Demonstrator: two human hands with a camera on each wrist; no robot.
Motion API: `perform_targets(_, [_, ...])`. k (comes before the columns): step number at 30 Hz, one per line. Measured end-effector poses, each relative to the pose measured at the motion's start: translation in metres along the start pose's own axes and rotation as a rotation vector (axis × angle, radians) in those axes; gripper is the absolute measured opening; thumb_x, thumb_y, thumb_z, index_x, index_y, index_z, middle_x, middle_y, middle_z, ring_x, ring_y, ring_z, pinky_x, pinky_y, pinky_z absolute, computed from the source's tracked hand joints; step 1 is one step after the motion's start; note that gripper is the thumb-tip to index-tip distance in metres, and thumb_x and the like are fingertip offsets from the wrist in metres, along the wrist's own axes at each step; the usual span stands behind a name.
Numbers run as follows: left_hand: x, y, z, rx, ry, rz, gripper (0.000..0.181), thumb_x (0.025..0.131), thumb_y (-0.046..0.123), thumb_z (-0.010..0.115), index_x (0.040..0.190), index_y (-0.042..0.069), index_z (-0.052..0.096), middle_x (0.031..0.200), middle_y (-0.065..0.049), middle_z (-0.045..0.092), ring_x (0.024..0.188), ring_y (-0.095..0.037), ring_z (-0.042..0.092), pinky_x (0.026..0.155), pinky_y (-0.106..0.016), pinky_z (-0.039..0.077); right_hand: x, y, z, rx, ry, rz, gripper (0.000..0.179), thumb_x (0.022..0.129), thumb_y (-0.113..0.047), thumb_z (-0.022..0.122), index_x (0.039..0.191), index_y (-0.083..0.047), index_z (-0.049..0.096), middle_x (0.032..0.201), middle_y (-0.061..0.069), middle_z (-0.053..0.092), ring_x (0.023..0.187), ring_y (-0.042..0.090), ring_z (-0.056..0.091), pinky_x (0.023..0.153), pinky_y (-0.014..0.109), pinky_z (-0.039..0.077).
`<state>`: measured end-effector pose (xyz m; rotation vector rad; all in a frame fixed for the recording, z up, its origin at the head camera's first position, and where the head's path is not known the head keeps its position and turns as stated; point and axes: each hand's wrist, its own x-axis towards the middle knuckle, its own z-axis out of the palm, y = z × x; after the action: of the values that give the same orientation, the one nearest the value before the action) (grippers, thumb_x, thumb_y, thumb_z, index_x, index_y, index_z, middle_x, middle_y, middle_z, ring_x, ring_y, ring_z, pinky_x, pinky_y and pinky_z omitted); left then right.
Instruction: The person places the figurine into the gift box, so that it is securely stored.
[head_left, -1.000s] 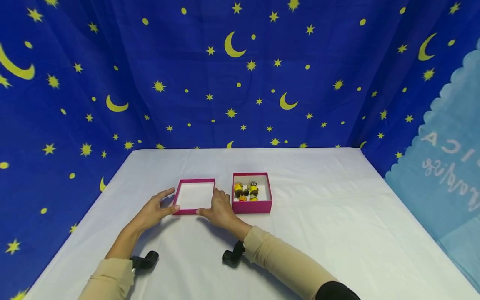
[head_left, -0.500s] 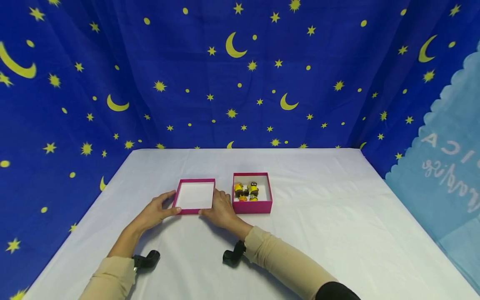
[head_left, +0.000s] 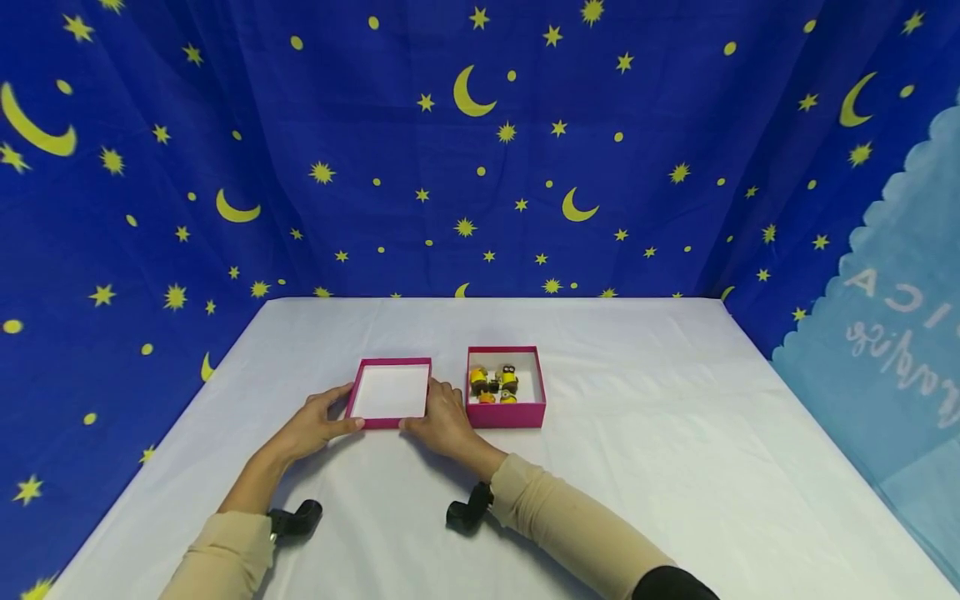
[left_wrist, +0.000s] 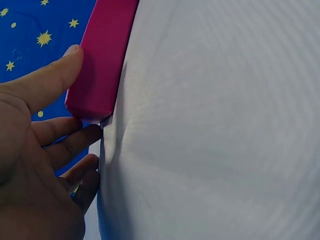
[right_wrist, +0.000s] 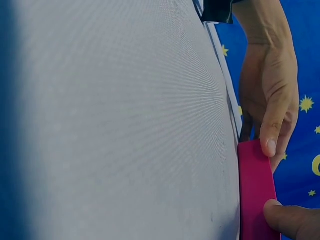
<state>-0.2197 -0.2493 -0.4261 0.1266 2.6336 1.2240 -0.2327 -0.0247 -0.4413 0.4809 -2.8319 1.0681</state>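
Observation:
A shallow pink box lid (head_left: 390, 392) with a white inside lies hollow side up on the white table. My left hand (head_left: 311, 427) holds its near left corner, thumb on the front wall and fingers at the left side. In the left wrist view the thumb (left_wrist: 65, 65) lies against the pink wall (left_wrist: 102, 60). My right hand (head_left: 442, 421) holds the near right corner, thumb in front and fingers along the right side. Close by on the right stands a deeper pink box (head_left: 506, 415) with several small yellow figures (head_left: 509, 379) inside.
A white cloth covers the table (head_left: 637, 467). Behind and to the left hangs a blue curtain (head_left: 390, 125) with yellow moons and stars. A light blue cloth (head_left: 892, 350) with lettering hangs at the right. Black wrist cameras (head_left: 298, 521) sit on both forearms.
The right thumb has slid slightly rightward along the lid's front wall. Lid, box and figures stay in place; the head view shifts only slightly.

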Motion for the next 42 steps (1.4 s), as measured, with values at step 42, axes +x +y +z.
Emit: perform_targets(42, [-0.034, 0.038, -0.018, -0.013, 0.156, 0.136, 0.079, 0.087, 0.036, 0.066, 0.148, 0.006, 0.027, 0.149, -0.023, 0.032, 0.127, -0.051, 0.035, 0.097, -0.059, 0.041, -0.015, -0.03, -0.043, 0.22, 0.019, -0.016, 0.078, 0.078, -0.024, 0.075, 0.141, 0.002, 0.037, 0.118, 0.015, 0.053, 0.102, 0.021, 0.047, 0.081, 0.029, 0.045])
